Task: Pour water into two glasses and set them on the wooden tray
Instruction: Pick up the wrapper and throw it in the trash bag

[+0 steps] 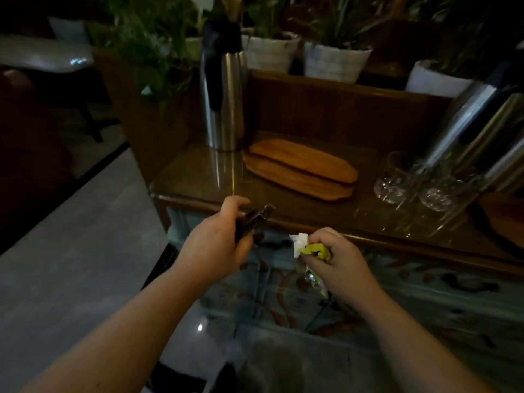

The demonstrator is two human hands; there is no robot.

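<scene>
Two stacked oval wooden trays [300, 168] lie on the dark cabinet top [198, 174]. To their right stand two cut-glass tumblers [397, 177] [442, 191], both looking empty. A steel thermos jug [224, 100] with a black handle stands upright behind the trays on the left. In front of the cabinet edge, my left hand [218, 245] is closed on a small dark shiny wrapper [255, 219]. My right hand [337, 259] is closed on a yellow-green packet with a white tissue [309, 246]. Both hands are short of the trays and the glasses.
Tall steel flasks [476, 131] lean in at the right beside the glasses. Potted plants in white pots [334, 63] line a raised ledge behind. The cabinet front [397, 293] is painted with a floral pattern. Grey floor [71, 265] lies to the left.
</scene>
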